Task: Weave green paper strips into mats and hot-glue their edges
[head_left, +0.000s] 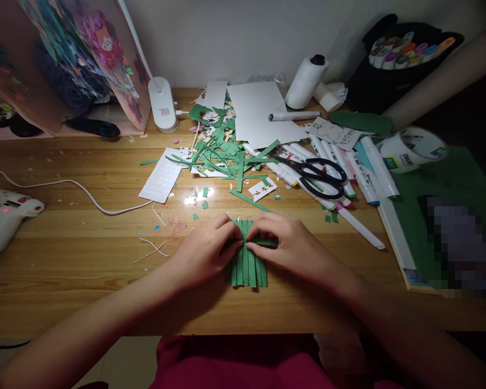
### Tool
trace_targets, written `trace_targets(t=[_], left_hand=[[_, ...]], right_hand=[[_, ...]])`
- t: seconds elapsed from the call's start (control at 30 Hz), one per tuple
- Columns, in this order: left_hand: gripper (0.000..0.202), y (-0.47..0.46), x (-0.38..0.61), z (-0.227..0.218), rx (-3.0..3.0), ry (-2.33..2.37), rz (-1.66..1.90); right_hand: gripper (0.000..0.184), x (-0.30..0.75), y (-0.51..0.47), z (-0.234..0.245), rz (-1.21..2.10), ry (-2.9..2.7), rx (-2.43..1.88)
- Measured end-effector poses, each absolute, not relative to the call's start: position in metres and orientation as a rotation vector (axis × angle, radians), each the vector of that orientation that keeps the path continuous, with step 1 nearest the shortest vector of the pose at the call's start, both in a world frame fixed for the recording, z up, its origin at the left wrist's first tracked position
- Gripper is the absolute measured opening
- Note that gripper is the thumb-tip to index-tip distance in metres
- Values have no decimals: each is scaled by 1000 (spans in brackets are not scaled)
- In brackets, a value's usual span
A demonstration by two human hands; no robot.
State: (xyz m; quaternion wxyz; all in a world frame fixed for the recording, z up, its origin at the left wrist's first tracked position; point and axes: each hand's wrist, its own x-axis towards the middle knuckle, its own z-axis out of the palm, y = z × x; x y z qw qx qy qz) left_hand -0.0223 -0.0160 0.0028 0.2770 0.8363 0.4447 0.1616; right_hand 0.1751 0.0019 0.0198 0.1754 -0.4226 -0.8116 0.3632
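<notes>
A small panel of green paper strips, laid side by side lengthwise, rests on the wooden table in front of me. Across it runs a narrow green paper strip. My left hand pinches this crosswise strip near the panel's middle, thumb and fingers closed. From the other side my right hand pinches the same strip, its fingertips almost meeting those of the left. Part of the panel's upper half is hidden under my fingers. Loose green strips lie just beyond the hands.
Black-handled scissors lie on several white markers. Paper scraps and a thread spool are behind. At left are a glue gun and a lamp base; at right, a tape roll and green board.
</notes>
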Motion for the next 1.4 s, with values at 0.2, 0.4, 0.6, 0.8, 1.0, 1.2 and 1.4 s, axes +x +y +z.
trace_targets(t=[0.2,0.4,0.6,0.8,1.0,1.2,1.4], left_hand=[[11,-21,-18,1,2299,1196,481],[16,-24,-12,0,2390,1244,516],[16,-22,-11,-8,2358,1243,592],[12,-22,-13,-9,2331,1218,607],[15,-20,-12,-10,2327,1224,587],[15,-22,-13,-7,2343,1226,582],[14,-21,-13,-6,2337,1220,581]], right_hand=[[11,180,6,24,1305,-1995,-1325],[17,181,5,29,1482,-1963,-1203],[32,183,2,26,1256,-2260,-1134],[37,179,0,22,1083,-2403,-1130],[24,176,4,21,1011,-2406,-1146],[21,176,6,17,996,-2399,-1134],[8,174,6,14,938,-2341,-1207]])
